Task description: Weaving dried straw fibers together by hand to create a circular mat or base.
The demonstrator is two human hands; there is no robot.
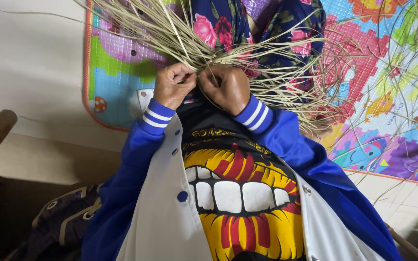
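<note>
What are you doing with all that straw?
A person in a blue jacket holds a bundle of pale dry straw strands close in front of them. The left hand and the right hand pinch the strands where they meet, side by side. The loose ends fan out over a colourful play mat.

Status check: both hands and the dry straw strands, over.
Left hand and right hand both closed, pinching pale straw strands at one knot. Loose ends fan over the colourful play mat. Nothing blocking.

Two hands – one straw bundle – one mat.
</note>
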